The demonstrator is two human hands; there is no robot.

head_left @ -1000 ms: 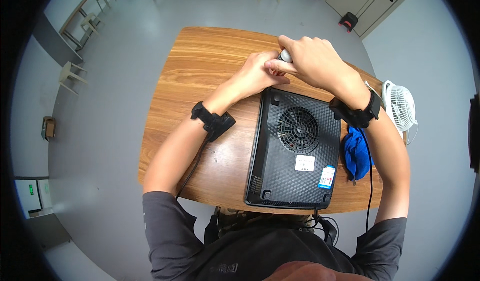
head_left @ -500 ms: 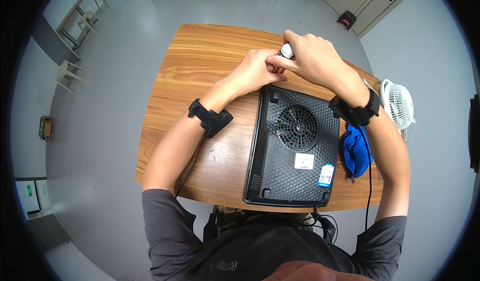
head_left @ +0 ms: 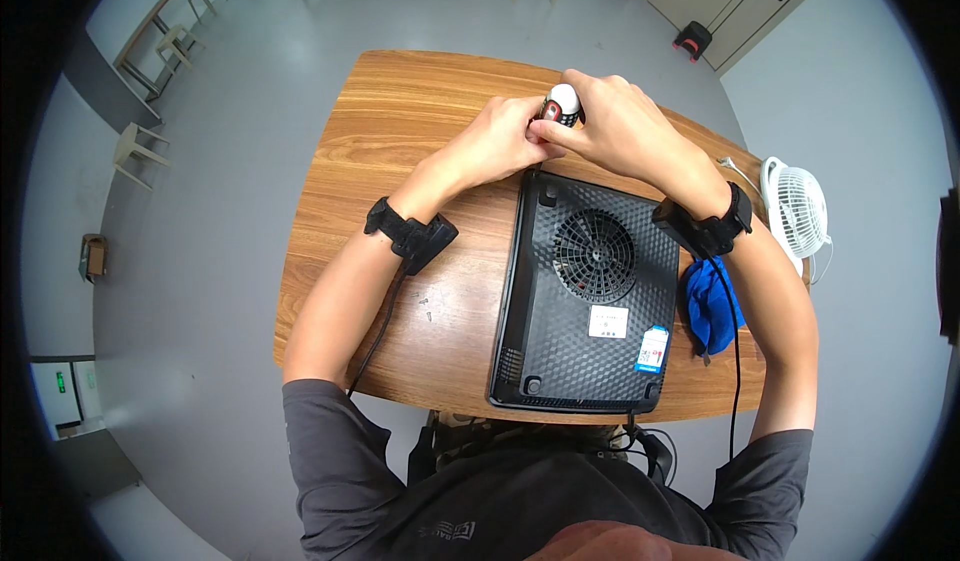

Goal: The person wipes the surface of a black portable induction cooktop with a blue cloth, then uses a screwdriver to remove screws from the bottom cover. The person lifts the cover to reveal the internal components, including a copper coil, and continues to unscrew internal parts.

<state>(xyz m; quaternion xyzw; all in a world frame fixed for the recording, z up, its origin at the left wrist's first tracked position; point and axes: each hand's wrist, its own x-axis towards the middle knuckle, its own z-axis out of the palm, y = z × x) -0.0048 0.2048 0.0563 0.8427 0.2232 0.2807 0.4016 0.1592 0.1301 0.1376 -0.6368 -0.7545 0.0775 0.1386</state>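
Black plastic formed the underside of the cooker (head_left: 588, 296), which was laid face down on the wooden table (head_left: 400, 141), with its round fan grille near the middle and two labels toward the near edge. A screwdriver (head_left: 560, 106) with a white cap and a red-and-black grip was held upright just beyond the far left corner of the cooker. The right hand (head_left: 625, 126) was closed around the handle from the right side, fingers curled over it. The left hand (head_left: 500, 141) was placed against the same handle from the left, its fingertips pinched at the lower part of the grip; the tip of the tool was hidden by the fingers, so contact with the cooker could not be confirmed. A black wrist strap was worn on each forearm, and a cable ran from each strap toward the body. A few small screws (head_left: 426, 304) were seen lying on the table left of the cooker. A blue cloth (head_left: 708, 306) was lying just right of the cooker, touching its edge. A white fan (head_left: 795, 211) was standing further right of the cooker, beyond the table edge.
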